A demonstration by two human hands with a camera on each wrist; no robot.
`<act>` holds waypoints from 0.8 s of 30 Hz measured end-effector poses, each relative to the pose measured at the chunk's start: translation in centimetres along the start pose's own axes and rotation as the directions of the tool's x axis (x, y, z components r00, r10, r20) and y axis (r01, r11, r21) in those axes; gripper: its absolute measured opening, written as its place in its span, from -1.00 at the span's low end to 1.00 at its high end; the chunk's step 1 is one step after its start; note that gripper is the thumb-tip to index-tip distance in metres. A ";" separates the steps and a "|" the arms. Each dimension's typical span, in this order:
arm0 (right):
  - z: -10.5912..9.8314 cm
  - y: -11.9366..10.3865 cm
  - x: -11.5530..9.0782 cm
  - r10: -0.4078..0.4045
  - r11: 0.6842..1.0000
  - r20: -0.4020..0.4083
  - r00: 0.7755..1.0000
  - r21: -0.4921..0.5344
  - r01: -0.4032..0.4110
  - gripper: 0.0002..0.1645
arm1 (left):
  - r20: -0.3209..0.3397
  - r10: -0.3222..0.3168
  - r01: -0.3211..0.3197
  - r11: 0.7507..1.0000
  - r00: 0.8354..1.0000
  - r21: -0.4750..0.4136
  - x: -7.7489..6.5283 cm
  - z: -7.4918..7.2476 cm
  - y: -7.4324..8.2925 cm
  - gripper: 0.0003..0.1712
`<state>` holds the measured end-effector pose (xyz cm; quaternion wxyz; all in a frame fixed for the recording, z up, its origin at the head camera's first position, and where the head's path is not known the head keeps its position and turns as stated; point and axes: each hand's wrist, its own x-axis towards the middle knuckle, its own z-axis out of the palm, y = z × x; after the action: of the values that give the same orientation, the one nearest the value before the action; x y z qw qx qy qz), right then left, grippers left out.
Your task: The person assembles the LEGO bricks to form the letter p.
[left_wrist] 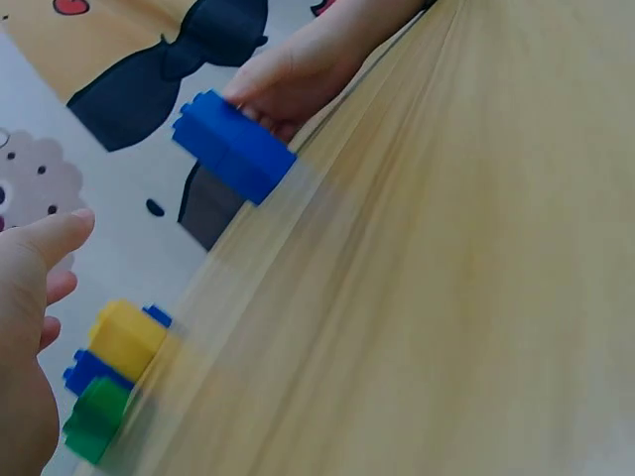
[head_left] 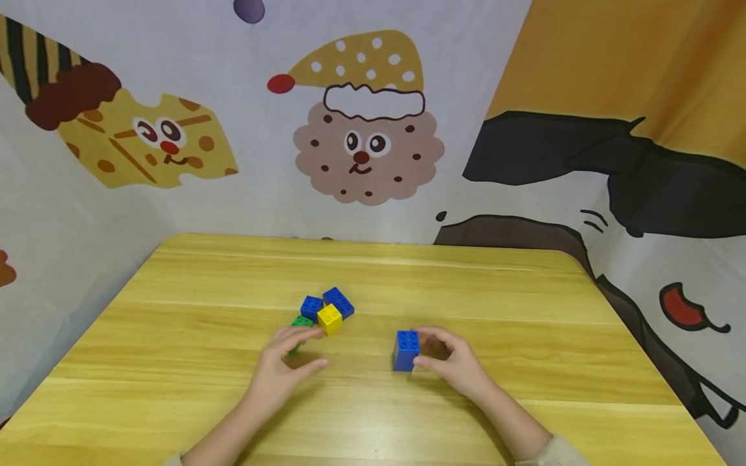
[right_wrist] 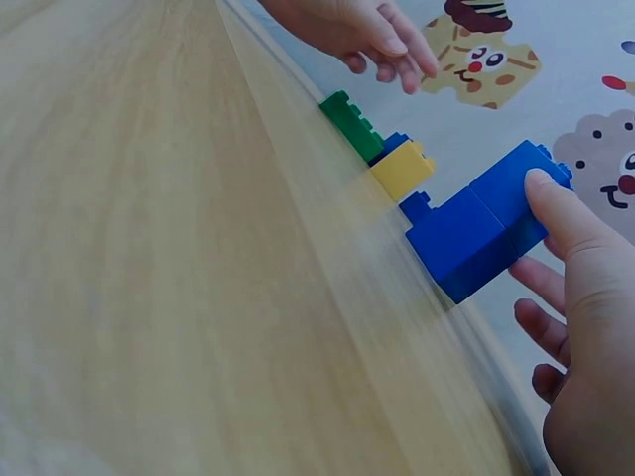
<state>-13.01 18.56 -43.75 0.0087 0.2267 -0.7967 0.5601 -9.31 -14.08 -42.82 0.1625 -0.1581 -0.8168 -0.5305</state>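
Note:
Two blue bricks joined in an upright stack (head_left: 406, 351) stand on the table, a seam showing between them in the right wrist view. My right hand (head_left: 460, 366) pinches the upper brick, thumb on the near side; the index fingertip is hidden behind it. To the left, my left hand (head_left: 281, 362) hovers with fingers apart and nothing between them. Just beyond it lie a green brick (left_wrist: 97, 418), a yellow brick (head_left: 329, 319), a small blue brick (head_left: 311, 308) and a longer blue brick (head_left: 340, 302). The left fingers partly cover the green brick in the head view.
The bricks are on a wooden table (head_left: 501, 304) with rounded far corners. A cloth printed with cartoon figures (head_left: 373, 149) hangs behind the table and along its sides.

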 end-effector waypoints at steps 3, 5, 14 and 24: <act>0.0 0.1 0.0 -0.031 1.000 -0.007 1.000 0.006 0.031 -0.49 | -0.032 -0.038 0.040 0.998 0.999 0.049 -0.4 -1.1 -0.3 -0.42; 0.1 0.1 0.0 -0.044 0.999 -0.012 0.999 0.002 0.044 -0.49 | -0.062 -0.049 0.055 0.995 0.997 0.088 -0.7 -1.7 -0.5 -0.41; 0.1 -2.1 0.0 -0.087 0.996 -0.039 0.995 0.007 0.087 -0.53 | -0.147 -0.074 0.101 0.977 0.986 0.186 -0.9 -3.1 -1.4 -0.36; 0.1 -3.1 -0.1 -0.102 0.993 -0.034 0.994 0.055 0.104 -0.58 | -0.137 -0.205 0.227 0.959 0.969 0.172 -0.9 -3.0 -2.5 -0.29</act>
<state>-11.77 17.64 -41.05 0.0436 0.2590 -0.7676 0.5847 -9.31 -17.92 -44.12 0.1658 -0.0204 -0.8642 -0.4746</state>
